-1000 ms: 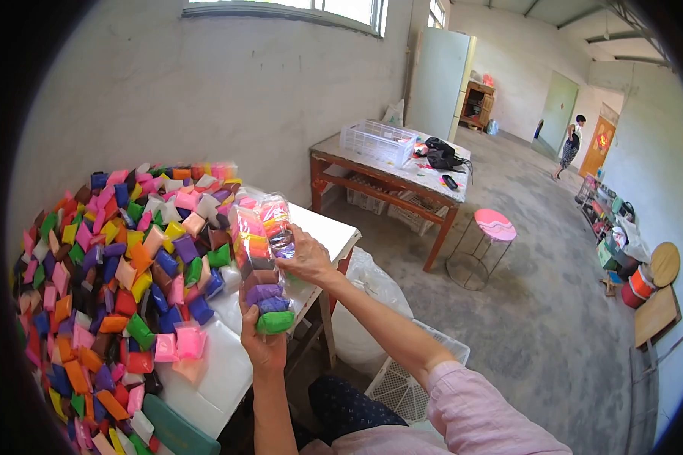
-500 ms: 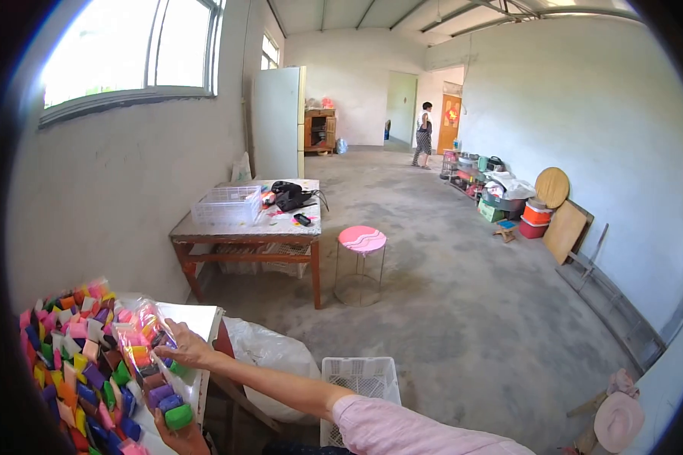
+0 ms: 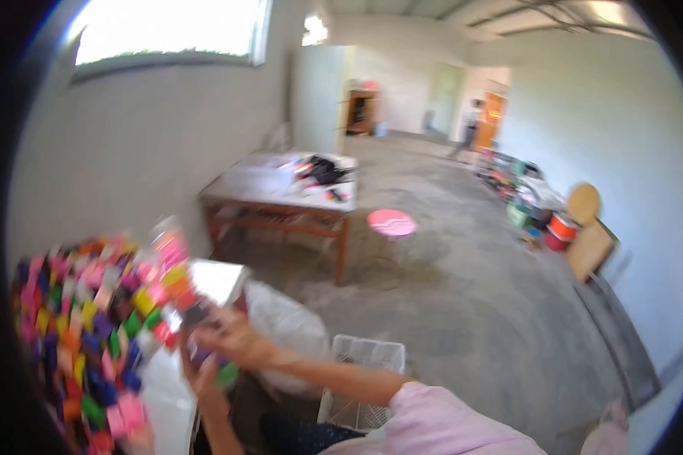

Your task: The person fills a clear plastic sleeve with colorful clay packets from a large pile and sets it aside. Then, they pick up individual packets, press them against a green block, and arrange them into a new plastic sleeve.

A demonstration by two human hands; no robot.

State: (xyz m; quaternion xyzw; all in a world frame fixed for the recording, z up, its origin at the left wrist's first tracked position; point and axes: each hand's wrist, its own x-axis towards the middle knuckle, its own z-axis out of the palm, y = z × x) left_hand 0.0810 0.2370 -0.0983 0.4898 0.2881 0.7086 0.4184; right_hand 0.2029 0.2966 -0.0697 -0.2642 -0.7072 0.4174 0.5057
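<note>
A long clear plastic bag (image 3: 176, 274) packed with a row of coloured, clay-like blocks is held at a tilt, its far end pointing up and away. My left hand (image 3: 206, 383) grips it from below near its lower end, where a green block shows. Across its lower middle lies my right hand (image 3: 239, 339), fingers closed on the bag but blurred by motion. Beside the bag, a large heap of small coloured wrapped blocks (image 3: 83, 326) covers much of a white tabletop (image 3: 167, 394).
A white plastic crate (image 3: 368, 353) and a translucent plastic sack (image 3: 284, 326) stand on the floor by the table. Further off are a wooden table (image 3: 273, 199) with a clear basket, and a pink round stool (image 3: 392, 223). A person (image 3: 470, 125) walks near the far doorway.
Both hands have lifted the bag off the heap and moved it right, tilting it more upright. My right hand has slid toward its lower end. The camera view has turned left and blurred.
</note>
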